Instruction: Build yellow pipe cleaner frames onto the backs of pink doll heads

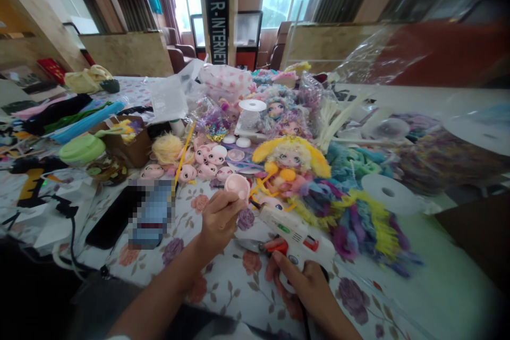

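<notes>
My left hand [218, 219] is closed around a small pink doll head [237, 186], held just above the flowered tablecloth [235, 281]. My right hand [306, 289] grips the handle of a white glue gun [292, 231] with an orange trigger. The gun's nozzle points left toward the pink head and is close to it. A pair of scissors [255, 246] lies on the cloth between my hands. Right behind the gun lies a doll with yellow hair [290, 158].
Several more pink doll heads [207, 162] lie in a row behind my left hand. A black phone [113, 219] and a blurred object lie to the left. Colourful pipe-cleaner bundles [358, 220], white tape rolls [388, 193], plastic bags and a green container [82, 149] crowd the table.
</notes>
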A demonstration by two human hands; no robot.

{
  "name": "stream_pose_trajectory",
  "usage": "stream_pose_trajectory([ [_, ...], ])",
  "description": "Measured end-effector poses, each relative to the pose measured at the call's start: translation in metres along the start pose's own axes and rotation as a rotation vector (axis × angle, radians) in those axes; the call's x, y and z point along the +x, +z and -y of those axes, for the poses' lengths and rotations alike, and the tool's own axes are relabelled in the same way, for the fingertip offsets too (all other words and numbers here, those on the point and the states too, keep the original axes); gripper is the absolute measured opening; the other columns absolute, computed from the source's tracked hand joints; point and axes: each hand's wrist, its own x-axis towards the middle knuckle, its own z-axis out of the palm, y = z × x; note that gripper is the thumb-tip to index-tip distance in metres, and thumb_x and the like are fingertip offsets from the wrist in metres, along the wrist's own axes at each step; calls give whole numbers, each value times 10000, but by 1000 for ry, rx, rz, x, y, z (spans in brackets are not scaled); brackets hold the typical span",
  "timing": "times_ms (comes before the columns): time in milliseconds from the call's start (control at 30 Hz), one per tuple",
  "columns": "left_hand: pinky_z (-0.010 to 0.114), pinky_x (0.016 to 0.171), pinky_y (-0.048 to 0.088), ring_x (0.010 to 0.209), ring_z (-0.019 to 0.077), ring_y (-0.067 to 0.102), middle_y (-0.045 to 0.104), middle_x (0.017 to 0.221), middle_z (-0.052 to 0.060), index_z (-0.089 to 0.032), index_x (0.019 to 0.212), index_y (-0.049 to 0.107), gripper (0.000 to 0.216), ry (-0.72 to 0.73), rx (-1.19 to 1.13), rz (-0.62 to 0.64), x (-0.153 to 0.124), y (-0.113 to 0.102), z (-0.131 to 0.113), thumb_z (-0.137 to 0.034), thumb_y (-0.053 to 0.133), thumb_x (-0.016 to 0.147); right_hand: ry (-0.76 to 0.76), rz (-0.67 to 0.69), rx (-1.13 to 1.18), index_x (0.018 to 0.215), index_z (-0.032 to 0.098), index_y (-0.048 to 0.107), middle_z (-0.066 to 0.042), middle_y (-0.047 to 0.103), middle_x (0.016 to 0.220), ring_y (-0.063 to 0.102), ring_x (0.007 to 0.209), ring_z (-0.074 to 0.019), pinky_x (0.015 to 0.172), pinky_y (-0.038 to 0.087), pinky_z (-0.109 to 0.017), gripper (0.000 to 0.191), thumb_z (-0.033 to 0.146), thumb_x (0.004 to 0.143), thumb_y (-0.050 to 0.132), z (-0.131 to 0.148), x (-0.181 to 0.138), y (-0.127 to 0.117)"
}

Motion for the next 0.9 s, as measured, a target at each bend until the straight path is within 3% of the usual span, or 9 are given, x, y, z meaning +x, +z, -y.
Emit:
stream_pose_trajectory([
  [233,251,616,409,660,112,511,591,733,10,-200,832,675,190,4,-11,9,-1,0,0,-51,561,806,5,-7,-44,635,156,636,8,505,363,441,304,-107,337,331,-212,476,569,802,468,7,-4,-3],
  [900,262,639,419,682,122,512,604,765,26,-199,864,660,219,32,-2,48,-5,-2,3,-34,524,816,52,26,-5,564,143,619,8,487,387,428,260,-97,277,286,-204,521,590,786,469,-1,0,-3],
])
